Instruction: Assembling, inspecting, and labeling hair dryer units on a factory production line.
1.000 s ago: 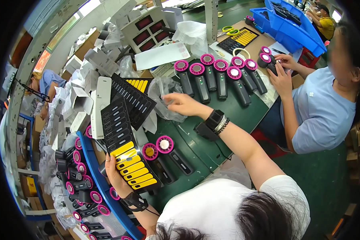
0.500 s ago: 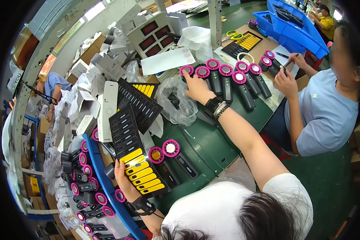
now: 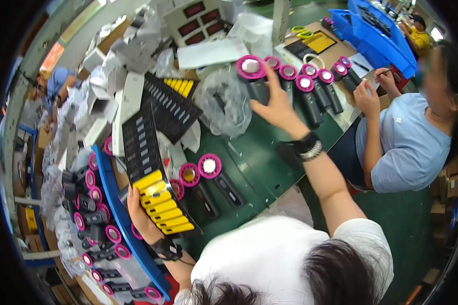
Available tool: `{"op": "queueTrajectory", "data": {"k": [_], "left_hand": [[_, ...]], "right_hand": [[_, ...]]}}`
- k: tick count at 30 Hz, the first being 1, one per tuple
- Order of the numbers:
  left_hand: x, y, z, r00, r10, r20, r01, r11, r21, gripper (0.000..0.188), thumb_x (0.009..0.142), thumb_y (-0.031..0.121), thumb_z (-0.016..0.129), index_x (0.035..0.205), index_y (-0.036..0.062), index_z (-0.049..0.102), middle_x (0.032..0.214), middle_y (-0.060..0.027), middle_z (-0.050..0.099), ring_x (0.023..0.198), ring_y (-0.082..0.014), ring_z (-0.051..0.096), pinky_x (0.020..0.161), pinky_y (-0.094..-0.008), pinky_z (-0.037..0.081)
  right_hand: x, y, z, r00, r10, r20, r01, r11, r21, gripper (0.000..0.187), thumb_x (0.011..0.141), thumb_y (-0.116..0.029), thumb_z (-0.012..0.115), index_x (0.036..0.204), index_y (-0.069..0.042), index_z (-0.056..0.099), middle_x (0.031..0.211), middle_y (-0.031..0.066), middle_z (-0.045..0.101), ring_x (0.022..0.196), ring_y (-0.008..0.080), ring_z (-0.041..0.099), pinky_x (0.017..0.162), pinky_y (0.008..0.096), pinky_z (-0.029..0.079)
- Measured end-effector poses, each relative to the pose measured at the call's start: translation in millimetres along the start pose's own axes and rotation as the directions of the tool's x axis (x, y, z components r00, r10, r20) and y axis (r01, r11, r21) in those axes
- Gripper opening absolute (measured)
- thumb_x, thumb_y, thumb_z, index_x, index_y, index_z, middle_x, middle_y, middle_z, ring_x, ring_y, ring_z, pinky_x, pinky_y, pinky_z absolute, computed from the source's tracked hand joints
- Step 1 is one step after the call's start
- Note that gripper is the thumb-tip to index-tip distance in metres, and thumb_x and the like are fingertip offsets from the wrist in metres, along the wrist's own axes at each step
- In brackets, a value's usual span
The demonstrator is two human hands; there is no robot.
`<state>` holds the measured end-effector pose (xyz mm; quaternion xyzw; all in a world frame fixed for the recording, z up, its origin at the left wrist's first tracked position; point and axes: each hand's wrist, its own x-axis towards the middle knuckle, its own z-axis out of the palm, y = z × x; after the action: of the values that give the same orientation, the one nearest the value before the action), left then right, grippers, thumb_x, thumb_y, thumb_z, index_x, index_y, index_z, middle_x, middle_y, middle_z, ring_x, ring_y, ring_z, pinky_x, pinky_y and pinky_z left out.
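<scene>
**Right hand (image 3: 281, 104) around a handheld fan, left hand (image 3: 141, 216) on a sticker sheet (image 3: 158, 195)**

The right forearm comes up from 5 o'clock. The right hand is partly curled, thumb and fingers gripping the pink-ringed handheld fan (image 3: 259, 90) at 11 o'clock from its wrist. The left hand pinches the black-and-yellow sticker sheet by its lower left side; the sheet slants up towards 1 o'clock.

From the right hand, a crumpled plastic bag (image 3: 224, 109) sits at 9 o'clock, more fans (image 3: 310, 108) crowd 2 o'clock, and bare green bench (image 3: 252, 147) shows at 7. The bench's near edge passes beneath the forearm. A blue tray's wall (image 3: 118, 208) stands just beside the left hand, at 9 o'clock.
</scene>
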<state>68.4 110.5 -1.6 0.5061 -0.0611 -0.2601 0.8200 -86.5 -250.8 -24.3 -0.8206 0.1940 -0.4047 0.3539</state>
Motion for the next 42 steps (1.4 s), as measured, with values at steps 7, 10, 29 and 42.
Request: {"op": "queueTrajectory", "data": {"k": [7, 10, 29, 42], "left_hand": [[16.3, -8.5, 8.5, 0.999, -0.037, 0.022, 0.04, 0.985, -0.168, 0.023, 0.095, 0.019, 0.048, 0.111, 0.0034, 0.054, 0.1, -0.0128, 0.066, 0.081, -0.0238, 0.068, 0.067, -0.033, 0.058], [17.3, -13.3, 13.1, 0.998, -0.059, 0.037, 0.065, 0.98, -0.188, 0.023, 0.095, 0.019, 0.047, 0.11, 0.0031, 0.055, 0.101, -0.0143, 0.066, 0.08, -0.0249, 0.068, 0.066, -0.0331, 0.058], [18.2, -11.3, 10.4, 0.985, -0.068, 0.161, 0.098, 0.978, -0.187, 0.028, 0.094, 0.012, 0.046, 0.119, 0.0003, 0.051, 0.11, -0.0141, 0.063, 0.092, -0.0235, 0.066, 0.076, -0.032, 0.056], [15.8, -18.6, 19.3, 0.995, -0.076, 0.064, 0.087, 0.979, -0.186, 0.023, 0.095, 0.02, 0.049, 0.109, 0.0039, 0.056, 0.099, -0.0137, 0.067, 0.077, -0.0248, 0.069, 0.063, -0.0335, 0.058]], "right_hand": [[-121.6, -30.5, -18.0, 0.801, 0.257, 0.54, -0.428, 0.877, 0.218, 0.091, 0.071, -0.005, 0.064, 0.146, -0.005, 0.012, 0.119, 0.0203, 0.051, 0.11, 0.0248, 0.052, 0.092, 0.034, 0.04], [-144.7, -34.1, 3.7, 0.837, 0.231, 0.496, -0.352, 0.921, 0.166, 0.088, 0.072, -0.007, 0.063, 0.145, -0.004, 0.013, 0.119, 0.0237, 0.049, 0.104, 0.0314, 0.055, 0.087, 0.037, 0.044], [-155.6, -51.3, 29.4, 0.853, 0.1, 0.512, -0.167, 0.982, 0.086, 0.082, 0.079, -0.014, 0.062, 0.141, 0.006, 0.013, 0.143, 0.0263, 0.016, 0.13, 0.0425, 0.03, 0.105, 0.04, 0.031], [-8.7, 31.1, -19.1, 0.985, 0.153, 0.08, -0.104, 0.894, -0.436, 0.062, 0.073, -0.033, 0.072, 0.119, 0.003, 0.053, 0.131, 0.0269, 0.042, 0.119, 0.0385, 0.046, 0.098, 0.0403, 0.04]]}}
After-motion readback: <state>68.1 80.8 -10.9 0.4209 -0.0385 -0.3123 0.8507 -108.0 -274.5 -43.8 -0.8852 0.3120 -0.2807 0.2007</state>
